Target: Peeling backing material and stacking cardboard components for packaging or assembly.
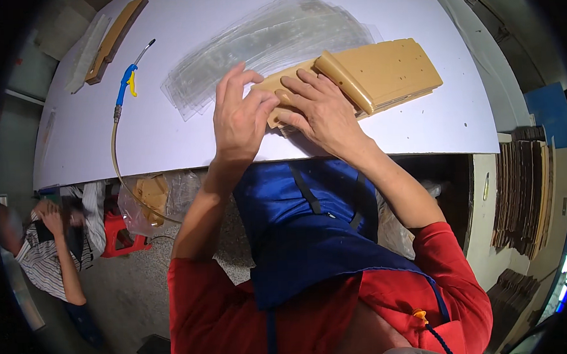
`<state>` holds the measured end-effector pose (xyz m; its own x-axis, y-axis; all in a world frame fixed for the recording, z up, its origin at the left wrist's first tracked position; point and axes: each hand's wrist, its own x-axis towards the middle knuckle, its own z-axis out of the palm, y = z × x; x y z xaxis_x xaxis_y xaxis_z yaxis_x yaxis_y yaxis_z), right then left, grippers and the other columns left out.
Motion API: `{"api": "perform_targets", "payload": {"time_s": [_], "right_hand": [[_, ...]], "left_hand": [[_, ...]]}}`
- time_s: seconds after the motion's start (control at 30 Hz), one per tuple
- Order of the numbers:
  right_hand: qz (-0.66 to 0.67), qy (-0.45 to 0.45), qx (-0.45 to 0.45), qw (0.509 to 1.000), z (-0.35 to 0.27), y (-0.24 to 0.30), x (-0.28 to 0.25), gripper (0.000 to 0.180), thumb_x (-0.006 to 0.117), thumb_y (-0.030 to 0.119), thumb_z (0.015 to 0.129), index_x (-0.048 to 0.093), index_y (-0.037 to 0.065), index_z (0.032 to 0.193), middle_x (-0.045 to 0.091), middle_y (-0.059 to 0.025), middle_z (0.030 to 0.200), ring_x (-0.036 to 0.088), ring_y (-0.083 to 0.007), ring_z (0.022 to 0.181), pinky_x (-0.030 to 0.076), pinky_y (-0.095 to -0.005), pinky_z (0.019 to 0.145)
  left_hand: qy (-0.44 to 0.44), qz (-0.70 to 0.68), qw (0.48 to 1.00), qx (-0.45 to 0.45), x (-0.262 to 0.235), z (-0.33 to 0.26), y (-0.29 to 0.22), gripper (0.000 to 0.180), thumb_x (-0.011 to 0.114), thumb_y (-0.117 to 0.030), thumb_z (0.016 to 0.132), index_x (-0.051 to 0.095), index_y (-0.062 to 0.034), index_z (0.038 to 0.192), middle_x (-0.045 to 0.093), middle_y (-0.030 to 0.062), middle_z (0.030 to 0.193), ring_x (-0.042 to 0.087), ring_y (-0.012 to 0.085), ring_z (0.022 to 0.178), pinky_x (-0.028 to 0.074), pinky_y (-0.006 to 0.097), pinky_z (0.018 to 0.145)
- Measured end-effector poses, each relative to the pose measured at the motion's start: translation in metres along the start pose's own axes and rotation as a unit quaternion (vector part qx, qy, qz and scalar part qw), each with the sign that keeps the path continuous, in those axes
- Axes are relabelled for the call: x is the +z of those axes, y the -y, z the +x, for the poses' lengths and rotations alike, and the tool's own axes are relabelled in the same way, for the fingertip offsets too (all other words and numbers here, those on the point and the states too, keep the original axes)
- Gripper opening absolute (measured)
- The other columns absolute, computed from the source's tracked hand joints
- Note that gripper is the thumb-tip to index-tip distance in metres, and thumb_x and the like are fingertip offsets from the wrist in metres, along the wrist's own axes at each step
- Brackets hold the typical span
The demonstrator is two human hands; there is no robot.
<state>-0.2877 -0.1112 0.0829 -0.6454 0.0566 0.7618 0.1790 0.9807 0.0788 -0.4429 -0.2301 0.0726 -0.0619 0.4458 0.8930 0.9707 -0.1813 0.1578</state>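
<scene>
While you lean over the white table (168,144) that fills the upper half of the frame, your blue apron (305,233) and red sleeves take up the lower centre. A fanned heap of clear plastic sleeves (271,38) lies across the table at upper centre. Just right of it, a stack of tan cardboard pieces (386,68) rests at upper centre right, its near end under your hands. At the right edge of the frame, brown cardboard sheets (524,192) stand packed on end beside the table. At lower left, another person in a striped shirt (46,250) sits below table level, next to a red stool (118,231). Your left hand (240,119) lies flat at frame centre, fingers spread and extended, fingertips touching the clear sleeves and the near tan piece; it grips nothing that shows. Your right hand (318,112), just beside it, presses palm down on the near end of the tan stack, fingers loosely curved over the top piece; whether they pinch it cannot be told. A blue air blow gun (127,82) with its hose lies at upper left, well apart from both hands, near a narrow wooden strip (116,35).
</scene>
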Motion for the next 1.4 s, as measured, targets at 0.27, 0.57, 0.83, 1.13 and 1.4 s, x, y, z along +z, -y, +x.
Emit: {"api": "perform_targets", "payload": {"time_s": [0.27, 0.57, 0.83, 1.13, 1.4], "right_hand": [[0.38, 0.096, 0.334, 0.857, 0.021, -0.009, -0.041, 0.038, 0.056, 0.034, 0.106, 0.074, 0.001, 0.11, 0.066, -0.0172, 0.125, 0.057, -0.0281, 0.127, 0.047, -0.0418, 0.106], [0.711, -0.368, 0.429, 0.418, 0.021, -0.147, -0.149, 0.044, 0.058, 0.027, 0.107, 0.052, -0.001, 0.14, 0.059, -0.0174, 0.136, 0.062, -0.0259, 0.121, 0.054, -0.0361, 0.106], [0.691, -0.421, 0.426, 0.405, -0.064, -0.388, -0.211, 0.027, 0.061, 0.018, 0.106, 0.064, -0.002, 0.123, 0.072, -0.0116, 0.122, 0.072, -0.0237, 0.104, 0.06, -0.0371, 0.09], [0.632, -0.465, 0.399, 0.474, -0.067, -0.427, -0.251, 0.023, 0.058, 0.014, 0.106, 0.066, -0.001, 0.121, 0.074, -0.0131, 0.114, 0.074, -0.0253, 0.096, 0.063, -0.0395, 0.084], [0.551, -0.493, 0.337, 0.583, -0.048, -0.461, -0.317, 0.026, 0.056, 0.018, 0.106, 0.067, -0.001, 0.121, 0.074, -0.0148, 0.112, 0.075, -0.0274, 0.096, 0.064, -0.041, 0.085]], "left_hand": [[-0.089, -0.208, 0.943, -0.245, 0.019, 0.019, -0.02, 0.039, 0.061, -0.007, 0.099, 0.056, 0.0056, 0.136, 0.057, 0.0233, 0.141, 0.056, 0.0357, 0.131, 0.049, 0.042, 0.108], [-0.04, -0.576, 0.698, -0.423, -0.02, 0.03, -0.017, 0.046, 0.05, -0.007, 0.104, 0.042, 0.0128, 0.144, 0.064, 0.0269, 0.131, 0.072, 0.0272, 0.105, 0.061, 0.031, 0.089], [-0.073, -0.55, 0.712, -0.431, -0.065, -0.001, 0.029, 0.042, 0.048, -0.005, 0.105, 0.043, 0.0125, 0.142, 0.068, 0.0252, 0.126, 0.075, 0.0241, 0.094, 0.063, 0.025, 0.077], [-0.09, -0.543, 0.713, -0.435, -0.096, -0.014, 0.05, 0.04, 0.047, -0.005, 0.105, 0.044, 0.0111, 0.141, 0.068, 0.0234, 0.124, 0.074, 0.0232, 0.089, 0.063, 0.024, 0.075], [-0.117, -0.548, 0.712, -0.424, -0.103, -0.014, 0.09, 0.048, 0.05, -0.007, 0.105, 0.039, 0.0115, 0.148, 0.065, 0.0242, 0.132, 0.073, 0.0207, 0.091, 0.062, 0.023, 0.08]]}}
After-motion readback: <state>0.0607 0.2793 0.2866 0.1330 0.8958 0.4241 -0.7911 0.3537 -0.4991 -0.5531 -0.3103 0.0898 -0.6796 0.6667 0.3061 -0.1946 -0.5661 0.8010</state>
